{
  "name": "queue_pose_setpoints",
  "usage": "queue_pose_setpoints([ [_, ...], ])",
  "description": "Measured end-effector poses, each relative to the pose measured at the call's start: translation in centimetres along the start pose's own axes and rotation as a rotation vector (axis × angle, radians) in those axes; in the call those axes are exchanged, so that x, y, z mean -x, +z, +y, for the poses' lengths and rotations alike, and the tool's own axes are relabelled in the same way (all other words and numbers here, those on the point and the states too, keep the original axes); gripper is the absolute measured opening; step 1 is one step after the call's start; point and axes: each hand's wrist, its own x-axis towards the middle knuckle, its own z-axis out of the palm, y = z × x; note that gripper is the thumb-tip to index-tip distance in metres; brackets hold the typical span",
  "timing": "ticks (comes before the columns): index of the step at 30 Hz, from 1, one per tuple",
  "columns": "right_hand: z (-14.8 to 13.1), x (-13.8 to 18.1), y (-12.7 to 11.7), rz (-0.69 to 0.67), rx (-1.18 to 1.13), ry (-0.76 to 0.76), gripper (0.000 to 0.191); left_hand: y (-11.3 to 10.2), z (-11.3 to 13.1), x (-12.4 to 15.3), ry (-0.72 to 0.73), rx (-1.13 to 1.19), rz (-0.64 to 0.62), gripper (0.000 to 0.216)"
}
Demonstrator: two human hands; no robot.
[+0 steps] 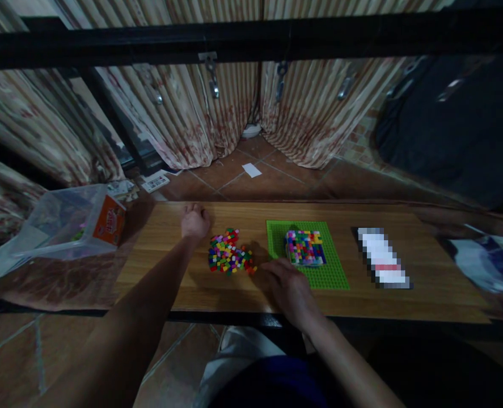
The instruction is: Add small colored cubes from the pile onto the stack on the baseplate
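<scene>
A heap of small coloured bricks [229, 253] lies in the middle of the wooden table [166, 272]. Right of it a green baseplate [332, 272] carries a square block of many-coloured bricks [304, 247]. My left hand [195, 222] rests on the table just left of the heap, fingers curled into a fist, nothing visible in it. My right hand [288, 289] lies at the heap's right edge and the baseplate's near-left corner, fingers bent toward the loose bricks; whether it holds one is hidden.
A clear plastic box with an orange label [81, 222] stands off the table's left end. A pixelated white and dark object [383, 258] lies on the right of the table. Striped curtains [217, 113] and a black rail [251, 42] lie beyond.
</scene>
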Motion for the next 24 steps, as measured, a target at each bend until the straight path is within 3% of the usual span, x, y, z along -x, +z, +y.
queue_pose_setpoints([
  [3,0.9,-0.2,2.5,-0.053,0.072,-0.012,0.03,0.0,0.0,0.0,0.011,0.003,0.006,0.028],
  [7,1.9,-0.8,3.9,-0.099,0.177,-0.029,0.026,0.1,-0.1,0.0,0.002,-0.006,0.005,0.027],
  [12,1.9,-1.3,4.1,-0.119,0.215,-0.032,0.018,0.1,-0.1,-0.1,-0.009,-0.006,-0.011,0.028],
  [24,1.1,-1.7,3.2,-0.117,0.306,-0.031,0.019,0.2,-0.3,-0.1,0.012,0.013,0.009,0.029],
])
